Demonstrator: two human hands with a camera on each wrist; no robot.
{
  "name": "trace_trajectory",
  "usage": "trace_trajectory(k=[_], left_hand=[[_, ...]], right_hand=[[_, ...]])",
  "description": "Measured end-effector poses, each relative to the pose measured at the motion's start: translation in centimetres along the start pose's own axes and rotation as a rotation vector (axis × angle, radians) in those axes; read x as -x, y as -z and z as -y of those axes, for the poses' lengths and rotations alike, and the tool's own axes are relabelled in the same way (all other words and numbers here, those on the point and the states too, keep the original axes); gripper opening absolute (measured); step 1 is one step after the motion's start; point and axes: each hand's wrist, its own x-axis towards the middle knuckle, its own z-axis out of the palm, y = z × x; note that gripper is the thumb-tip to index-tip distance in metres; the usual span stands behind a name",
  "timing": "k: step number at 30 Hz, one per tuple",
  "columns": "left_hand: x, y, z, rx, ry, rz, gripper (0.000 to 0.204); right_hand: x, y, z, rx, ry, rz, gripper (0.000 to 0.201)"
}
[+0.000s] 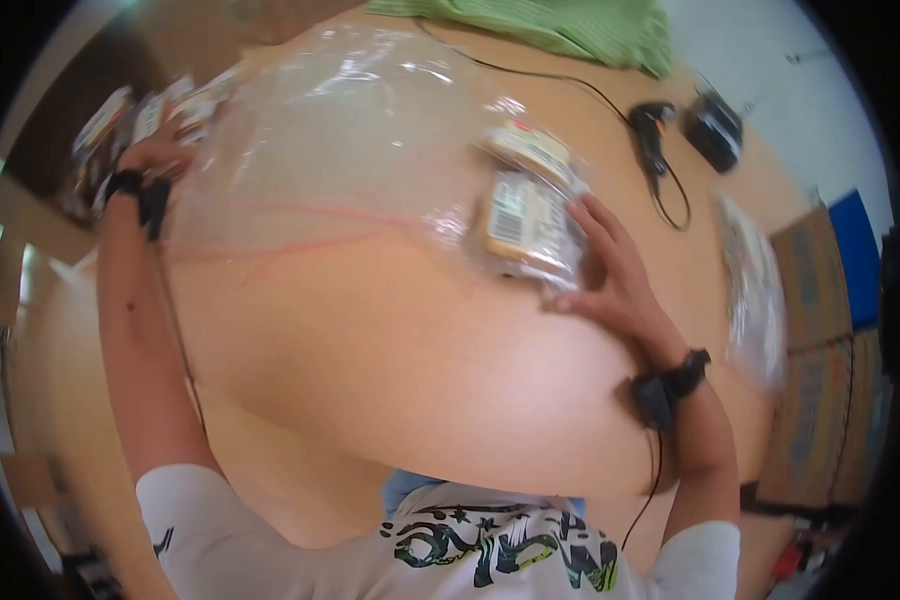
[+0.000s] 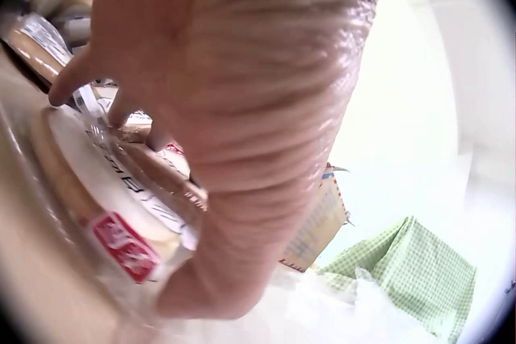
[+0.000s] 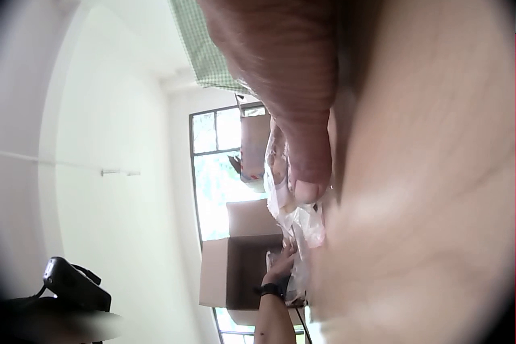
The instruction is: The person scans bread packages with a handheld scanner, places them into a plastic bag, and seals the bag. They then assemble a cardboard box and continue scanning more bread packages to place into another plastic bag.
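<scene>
The right hand [image 1: 620, 275], half open, touches a packet [image 1: 518, 222] on the table [image 1: 420, 380] by the clear bag [image 1: 340, 130], best steadied without squeezing, while the left hand [image 1: 158, 152] spans more packets [image 2: 105, 170], its hold unclear.

A green cloth [image 1: 580, 28] lies near a corded scanner [image 1: 650, 135].

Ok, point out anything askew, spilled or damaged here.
Nothing looks spilled or plainly damaged. Only the large clear plastic looks untidy, lying rumpled across the table rather than flat. The handheld scanner lies beside a loose loop of cord, which seems ordinary.
</scene>
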Motion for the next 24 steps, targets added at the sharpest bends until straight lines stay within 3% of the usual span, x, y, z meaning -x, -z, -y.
trace_trajectory(k=[3,5,6,9,10,13,14,17,20,23,24], left_hand=[[-0.1,-1.6,2.2,-0.110,-0.199,-0.357,0.097],[-0.4,-0.8,3.5,-0.073,-0.071,-0.413,0.098],[-0.3,-0.1,3.7,-0.218,0.024,-0.444,0.100],[1.6,-1.8,0.6,-0.389,0.196,-0.542,0.104],[0.2,-1.3,1.9,-0.411,0.135,-0.589,0.105],[-0.1,-0.7,2.2,-0.351,0.115,-0.594,0.105],[-1.9,0.7,4.2,-0.322,0.099,-0.557,0.106],[-3.5,0.7,5.9,-0.465,0.157,-0.728,0.101],[-3.1,0.1,4.8,-0.375,0.128,-0.607,0.094],[-1.9,-0.1,3.1,-0.691,0.191,-0.620,0.091],[0.7,-1.5,0.1,-0.742,0.129,-0.642,0.079]], right_hand=[[-0.8,0.1,0.3,0.007,-0.014,0.011,0.100],[-0.9,0.3,0.4,0.002,-0.006,0.023,0.098],[-0.8,0.3,0.3,-0.003,0.002,0.022,0.097],[-0.8,0.3,-0.1,-0.028,0.000,0.024,0.096],[-0.7,0.2,-0.2,-0.031,0.000,0.019,0.096],[-0.7,0.3,-0.1,-0.034,-0.005,0.010,0.094],[-0.6,0.3,-0.2,-0.035,-0.004,0.012,0.093],[-0.8,0.1,-0.4,-0.025,0.011,-0.004,0.091],[-0.7,0.2,-0.7,-0.043,0.019,-0.016,0.090],[-0.6,-0.1,-1.1,-0.042,0.036,-0.034,0.088],[-0.6,-0.2,-1.2,-0.045,0.037,-0.039,0.088]])
